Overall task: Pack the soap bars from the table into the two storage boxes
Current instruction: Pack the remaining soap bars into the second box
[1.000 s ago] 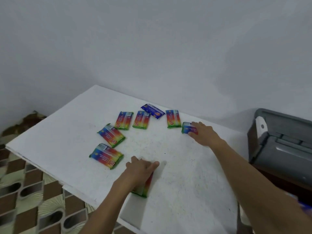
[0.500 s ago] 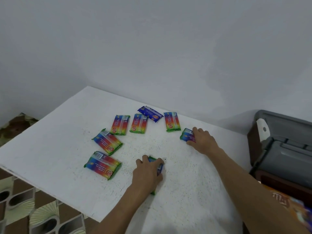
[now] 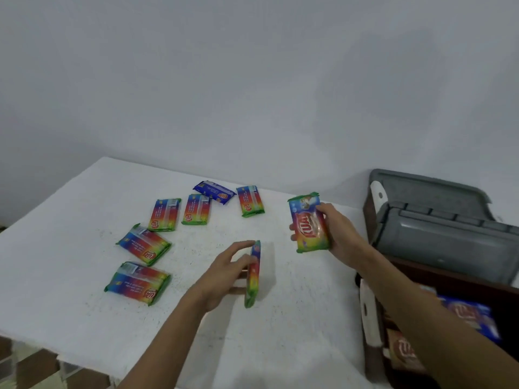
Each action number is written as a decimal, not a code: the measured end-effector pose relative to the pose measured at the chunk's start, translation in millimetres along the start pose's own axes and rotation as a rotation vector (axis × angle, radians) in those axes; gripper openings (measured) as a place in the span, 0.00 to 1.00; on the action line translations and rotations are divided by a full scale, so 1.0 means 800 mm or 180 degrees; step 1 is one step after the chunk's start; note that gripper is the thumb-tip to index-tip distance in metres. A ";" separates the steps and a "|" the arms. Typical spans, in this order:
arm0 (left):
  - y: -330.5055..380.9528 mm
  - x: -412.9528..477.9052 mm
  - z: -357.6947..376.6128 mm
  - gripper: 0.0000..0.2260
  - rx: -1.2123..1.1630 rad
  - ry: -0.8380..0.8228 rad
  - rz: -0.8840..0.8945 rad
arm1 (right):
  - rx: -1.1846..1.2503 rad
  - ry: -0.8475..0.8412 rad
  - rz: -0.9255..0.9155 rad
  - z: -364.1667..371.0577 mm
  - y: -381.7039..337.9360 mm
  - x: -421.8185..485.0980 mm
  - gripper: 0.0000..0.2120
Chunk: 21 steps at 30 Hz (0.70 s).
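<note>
head: white table [image 3: 84, 209], grey wall [image 3: 252, 80]; left grip [image 3: 222, 276], right grip [image 3: 339, 234] each around soap bar [image 3: 309, 223]

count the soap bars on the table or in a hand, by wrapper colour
rainbow soap bars lying on the table: 5
blue soap bar lying on the table: 1
rainbow soap bar held on edge in the left hand: 1
rainbow soap bar held in the right hand: 1
total: 8

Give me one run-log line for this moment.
left hand: holds edge-on rainbow-wrapped soap bar | right hand: holds face-on rainbow-wrapped soap bar | white table: six bars lying
</note>
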<state>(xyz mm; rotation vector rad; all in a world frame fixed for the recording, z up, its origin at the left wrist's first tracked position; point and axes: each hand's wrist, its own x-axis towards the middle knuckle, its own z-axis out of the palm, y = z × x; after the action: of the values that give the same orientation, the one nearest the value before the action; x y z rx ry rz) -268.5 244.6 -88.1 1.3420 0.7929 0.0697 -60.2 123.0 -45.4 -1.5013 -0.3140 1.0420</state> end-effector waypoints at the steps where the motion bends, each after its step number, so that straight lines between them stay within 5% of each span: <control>1: 0.004 -0.001 0.008 0.12 -0.0216 -0.0089 -0.0042 | 0.0112 -0.0013 -0.0028 -0.006 -0.005 -0.012 0.17; 8: 0.028 -0.006 0.075 0.14 -0.1527 -0.0382 -0.0227 | 0.0063 0.0249 -0.0525 -0.059 -0.021 -0.086 0.14; 15: 0.041 -0.008 0.153 0.14 -0.1346 -0.0649 0.0463 | 0.0037 0.0445 -0.0521 -0.138 -0.017 -0.150 0.10; 21: 0.047 -0.004 0.215 0.15 -0.0838 -0.0428 0.0510 | -0.0308 0.0483 -0.0387 -0.195 -0.006 -0.196 0.13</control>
<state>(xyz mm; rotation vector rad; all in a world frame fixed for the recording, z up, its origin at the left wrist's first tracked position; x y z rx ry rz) -162.5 108.9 -51.2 1.1446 0.5412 0.2015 -29.6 -90.4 5.2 -1.6178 -0.3479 0.8217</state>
